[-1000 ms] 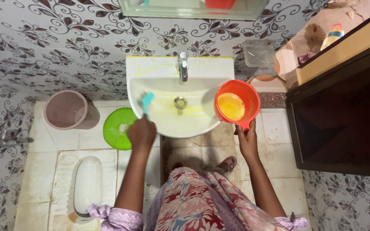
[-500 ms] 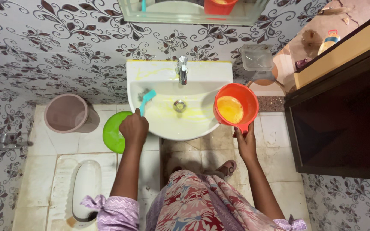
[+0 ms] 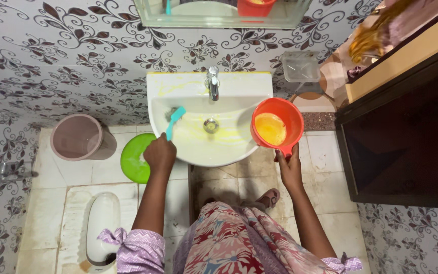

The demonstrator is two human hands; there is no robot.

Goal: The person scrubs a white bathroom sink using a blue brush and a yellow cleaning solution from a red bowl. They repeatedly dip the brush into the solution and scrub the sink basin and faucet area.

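A white wash basin [image 3: 239, 94] with yellow streaks is fixed to the patterned wall, a metal tap [image 3: 212, 83] at its back and a drain [image 3: 211, 125] in the bowl. My left hand [image 3: 160, 153] grips a teal brush [image 3: 175, 121] whose bristled head rests against the basin's left inner wall. My right hand [image 3: 289, 166] holds the handle of an orange mug [image 3: 277, 127] with yellow liquid inside, held at the basin's right rim.
A pinkish bucket [image 3: 77, 137] and a green round lid [image 3: 136, 158] sit on the tiled floor left of the basin. A white squat toilet pan [image 3: 101, 223] lies lower left. A dark cabinet [image 3: 401, 132] stands right. A mirror [image 3: 219, 12] hangs above.
My left hand has shifted the teal brush up and slightly right along the basin's left wall. The orange mug has stayed at the right rim.
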